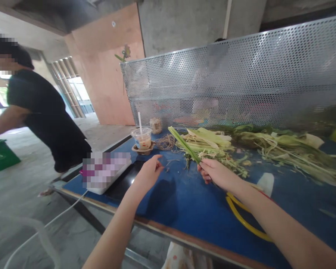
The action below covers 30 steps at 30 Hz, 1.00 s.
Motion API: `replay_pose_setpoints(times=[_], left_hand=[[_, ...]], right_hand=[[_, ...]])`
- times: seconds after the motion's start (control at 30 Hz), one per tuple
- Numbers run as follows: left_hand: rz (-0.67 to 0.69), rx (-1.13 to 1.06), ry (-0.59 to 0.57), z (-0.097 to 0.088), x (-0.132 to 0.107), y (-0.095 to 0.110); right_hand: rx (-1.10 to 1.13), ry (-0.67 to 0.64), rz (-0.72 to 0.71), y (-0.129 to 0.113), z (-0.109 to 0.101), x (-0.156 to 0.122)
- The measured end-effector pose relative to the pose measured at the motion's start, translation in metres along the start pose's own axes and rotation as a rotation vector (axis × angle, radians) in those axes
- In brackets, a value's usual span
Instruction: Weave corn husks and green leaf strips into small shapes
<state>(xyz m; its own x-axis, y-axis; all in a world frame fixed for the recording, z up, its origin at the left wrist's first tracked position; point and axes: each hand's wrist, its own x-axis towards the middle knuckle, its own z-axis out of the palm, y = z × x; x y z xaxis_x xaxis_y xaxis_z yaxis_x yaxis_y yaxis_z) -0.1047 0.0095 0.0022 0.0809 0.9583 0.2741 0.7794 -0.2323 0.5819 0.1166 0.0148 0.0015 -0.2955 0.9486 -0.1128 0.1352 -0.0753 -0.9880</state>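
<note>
My right hand (215, 173) is closed around the lower end of a long, flat green stalk (184, 144), which slants up and to the left above the table. My left hand (149, 172) hovers over the dark panel's right edge; its fingers are partly bent and apart, with nothing visible in them. Just beyond the stalk lies a pile of pale green and yellowish leaves (210, 138). Under my right forearm, a yellow loop (249, 224) is partly hidden, beside a whitish flat piece (266, 183).
On the blue table (196, 224) stand a plastic cup with a straw (143, 139) and a white device (100, 185) with a cable. Tangled brown twine (168, 142) lies behind. A perforated metal screen (235, 82) borders the back. A person in black (44, 108) is at left, near a green bin (2, 155).
</note>
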Motion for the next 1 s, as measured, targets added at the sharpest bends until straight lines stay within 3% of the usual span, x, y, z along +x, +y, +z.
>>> replay_pose_setpoints(times=[0.03,0.17,0.3,0.6,0.87,1.0], left_hand=[[0.017,-0.037,0.013,-0.001,-0.002,0.008],[0.111,-0.576,0.029,0.004,-0.011,0.044],[0.147,-0.798,0.028,0.015,-0.017,0.068],[0.049,-0.919,0.081,0.03,-0.012,0.073],[0.018,-1.016,0.067,0.037,-0.012,0.074],[-0.024,-0.95,0.049,0.035,-0.009,0.074]], right_hand=[[0.009,-0.001,0.002,0.0,0.001,0.0],[0.07,-0.03,0.014,-0.002,0.007,-0.003],[0.151,-0.112,0.047,-0.009,0.015,-0.008],[0.232,-0.147,-0.161,-0.01,0.014,-0.015],[0.171,-0.064,-0.226,-0.008,0.012,-0.011],[0.183,-0.046,-0.246,-0.008,0.008,-0.008]])
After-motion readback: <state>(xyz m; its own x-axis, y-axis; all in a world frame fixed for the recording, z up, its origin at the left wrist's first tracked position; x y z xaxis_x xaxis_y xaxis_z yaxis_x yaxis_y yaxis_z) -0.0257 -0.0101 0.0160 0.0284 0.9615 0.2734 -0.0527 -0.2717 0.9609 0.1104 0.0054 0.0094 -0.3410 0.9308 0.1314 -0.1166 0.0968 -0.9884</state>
